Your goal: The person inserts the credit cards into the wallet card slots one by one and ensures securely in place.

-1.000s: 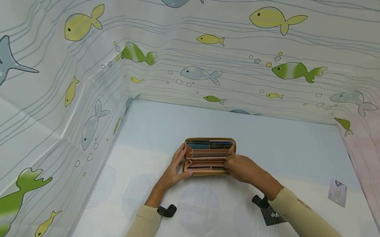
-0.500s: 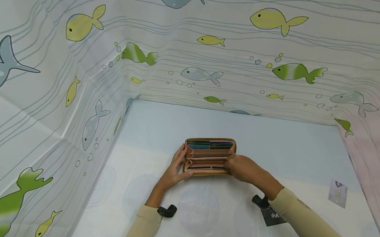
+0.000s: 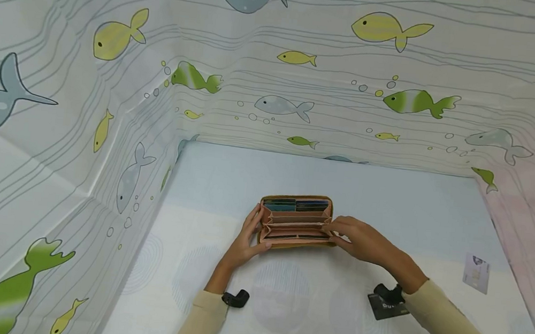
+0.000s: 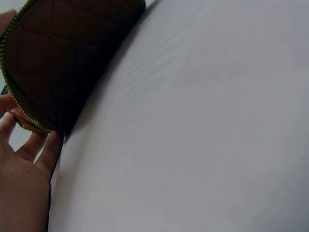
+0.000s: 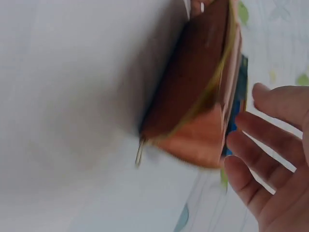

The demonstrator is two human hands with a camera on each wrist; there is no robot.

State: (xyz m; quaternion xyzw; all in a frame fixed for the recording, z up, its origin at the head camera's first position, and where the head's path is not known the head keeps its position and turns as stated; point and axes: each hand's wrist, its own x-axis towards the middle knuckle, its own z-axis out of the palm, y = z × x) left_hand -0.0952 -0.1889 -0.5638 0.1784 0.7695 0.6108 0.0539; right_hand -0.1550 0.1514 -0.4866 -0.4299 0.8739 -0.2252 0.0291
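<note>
An unzipped wallet (image 3: pixel 296 245) with a gold zip and pinkish inner compartments lies spread near the table's middle. Several cards (image 3: pixel 279 207) fill its far slots. My left hand (image 3: pixel 240 245) grips the wallet's left end, thumb at the near edge. In the left wrist view, the brown quilted outside of the wallet (image 4: pixel 72 58) shows beside that hand's fingers. At the right end is my right hand (image 3: pixel 364 242), its fingers by the opening. The right wrist view shows these fingers (image 5: pixel 260 137) loosely bent and spread, holding nothing visible, and a zip pull (image 5: pixel 139 153) hanging down.
A black card (image 3: pixel 385 308) lies on the table, partly covered by the right wrist's camera (image 3: pixel 388 293). Farther right lies a pale silver card (image 3: pixel 476 273). Fish-patterned sheeting (image 3: pixel 281 77) rises behind and along both sides of the white table (image 3: pixel 227 179).
My right hand has drawn back to the right from the wallet's compartments and its fingers have loosened. More of the black card shows. The left hand and wallet have stayed put.
</note>
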